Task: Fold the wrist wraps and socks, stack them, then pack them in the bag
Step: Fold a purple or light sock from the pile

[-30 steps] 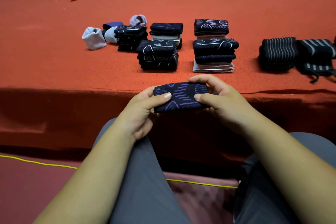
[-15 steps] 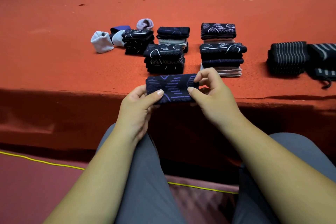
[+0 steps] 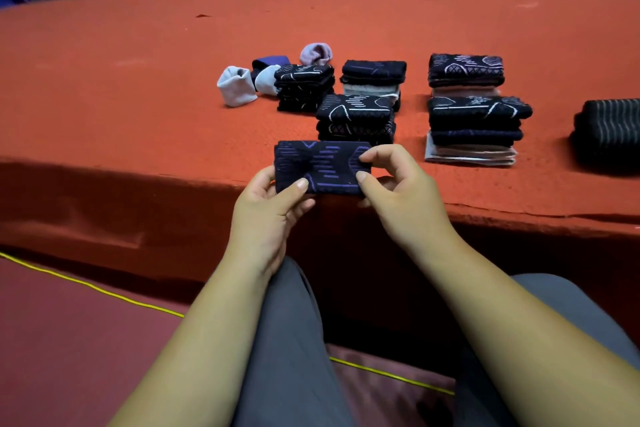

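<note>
The orange platform [image 3: 138, 87] is carrying stacks of folded socks [image 3: 476, 128] around its middle, and striped wrist wraps [image 3: 609, 130] are sitting toward its right side, cut off by the frame. At the front edge, a folded dark sock [image 3: 325, 166] (purple pattern) is being held, covering the nearest stack's base. The left hand [image 3: 266, 215] and right hand [image 3: 398, 191] are each pinching one end, with the left hand's fingers hidden behind it.
</note>
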`<state>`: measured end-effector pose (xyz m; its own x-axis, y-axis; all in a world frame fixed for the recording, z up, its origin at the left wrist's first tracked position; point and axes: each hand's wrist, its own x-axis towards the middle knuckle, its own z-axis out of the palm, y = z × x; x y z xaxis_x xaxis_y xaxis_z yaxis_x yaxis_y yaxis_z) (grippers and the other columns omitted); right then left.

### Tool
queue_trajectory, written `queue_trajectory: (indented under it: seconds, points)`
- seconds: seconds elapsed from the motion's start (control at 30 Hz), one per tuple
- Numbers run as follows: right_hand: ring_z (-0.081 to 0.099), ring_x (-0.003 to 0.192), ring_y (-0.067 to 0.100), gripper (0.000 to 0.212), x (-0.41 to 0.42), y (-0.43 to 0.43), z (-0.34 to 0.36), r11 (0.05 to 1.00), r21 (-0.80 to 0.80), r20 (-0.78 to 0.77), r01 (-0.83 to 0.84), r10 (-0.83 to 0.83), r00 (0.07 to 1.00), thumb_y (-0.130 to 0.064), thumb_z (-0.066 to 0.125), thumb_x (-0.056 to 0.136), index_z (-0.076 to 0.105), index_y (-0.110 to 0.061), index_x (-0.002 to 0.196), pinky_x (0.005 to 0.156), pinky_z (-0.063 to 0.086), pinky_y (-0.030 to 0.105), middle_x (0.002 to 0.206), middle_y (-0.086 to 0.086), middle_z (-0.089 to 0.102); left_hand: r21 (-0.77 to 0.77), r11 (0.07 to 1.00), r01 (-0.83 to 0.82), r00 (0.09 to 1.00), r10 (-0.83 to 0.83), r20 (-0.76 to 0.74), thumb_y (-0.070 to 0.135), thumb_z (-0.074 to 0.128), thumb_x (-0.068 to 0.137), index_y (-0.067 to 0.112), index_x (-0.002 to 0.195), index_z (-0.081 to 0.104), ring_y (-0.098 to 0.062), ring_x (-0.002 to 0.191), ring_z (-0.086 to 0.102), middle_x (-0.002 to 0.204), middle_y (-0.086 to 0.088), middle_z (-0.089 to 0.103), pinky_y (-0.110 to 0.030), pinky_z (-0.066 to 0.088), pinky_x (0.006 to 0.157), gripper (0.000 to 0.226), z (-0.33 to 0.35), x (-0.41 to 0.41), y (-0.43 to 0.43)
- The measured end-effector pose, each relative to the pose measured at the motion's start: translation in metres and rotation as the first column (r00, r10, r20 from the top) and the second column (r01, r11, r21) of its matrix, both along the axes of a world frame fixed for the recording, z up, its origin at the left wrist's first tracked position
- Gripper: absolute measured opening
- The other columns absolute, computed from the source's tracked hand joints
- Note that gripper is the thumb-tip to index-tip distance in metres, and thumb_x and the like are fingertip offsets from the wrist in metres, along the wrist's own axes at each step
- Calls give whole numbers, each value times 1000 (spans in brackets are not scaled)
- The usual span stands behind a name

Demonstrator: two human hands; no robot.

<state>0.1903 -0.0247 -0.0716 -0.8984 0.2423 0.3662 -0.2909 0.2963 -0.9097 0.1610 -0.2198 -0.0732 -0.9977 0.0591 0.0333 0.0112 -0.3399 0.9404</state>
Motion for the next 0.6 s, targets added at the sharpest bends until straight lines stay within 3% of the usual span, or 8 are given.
queue_trajectory:
  seconds: [0.07, 0.17, 0.3, 0.43, 0.5, 0.57, 0.6]
  points:
    - [73, 75, 28, 28, -5, -7, 0, 998, 46, 8, -52, 52, 999, -13, 71, 98, 67, -29, 119, 81, 60, 41, 117, -22, 72, 18, 998, -64, 998, 63, 25, -2, 68, 98, 2, 131, 64, -18, 98, 73, 111, -7, 78, -24, 59, 77, 33, 1, -9, -7]
    - [75, 83, 28, 34, -19, -19, 1, 994, 31, 14, -101, 101, 995, -13, 70, 98, 70, -32, 125, 86, 62, 52, 118, -27, 71, 24, 991, -131, 990, 129, 52, -4, 68, 98, -3, 133, 63, -19, 96, 74, 106, -6, 77, -24, 60, 76, 35, 4, -25, -13]
    - [75, 106, 15, 34, -41, -31, 8, 995, 24, -20, -100, 101, 995, -19, 68, 94, 71, -34, 124, 99, 59, 49, 124, -20, 72, 1, 984, -180, 983, 180, 39, -5, 66, 99, -4, 131, 63, -21, 95, 74, 105, -8, 76, -25, 60, 76, 33, 14, -52, -23]
    - [76, 105, 16, 34, -62, -43, 14, 987, -28, 20, -161, 161, 987, -29, 67, 87, 70, -41, 119, 103, 57, 48, 123, -16, 74, -30, 970, -239, 971, 240, 11, -6, 60, 102, 2, 123, 64, -15, 86, 74, 101, -5, 73, -25, 60, 71, 23, 23, -86, -42]
    - [70, 115, 6, 30, -72, -46, 14, 986, 39, 13, -165, 164, 986, -20, 69, 92, 73, -37, 116, 110, 50, 31, 128, -18, 71, -51, 964, -259, 965, 261, 30, -7, 58, 103, 4, 122, 64, -15, 85, 75, 107, -9, 71, -26, 60, 73, 22, 24, -106, -50]
    - [66, 110, -6, 27, -79, -47, 14, 982, 105, 11, -155, 154, 988, -7, 68, 96, 77, -28, 112, 99, 42, 8, 133, -14, 66, -73, 963, -259, 960, 265, 90, -7, 57, 103, 4, 121, 64, -18, 87, 75, 113, -13, 70, -24, 60, 72, 22, 23, -125, -55]
    - [67, 99, -8, 26, -82, -48, 13, 981, 110, 22, -157, 155, 988, -4, 67, 96, 78, -24, 108, 91, 41, 3, 134, -11, 66, -81, 965, -251, 959, 259, 117, -8, 56, 103, 5, 118, 64, -18, 88, 74, 113, -14, 70, -23, 60, 71, 21, 22, -133, -55]
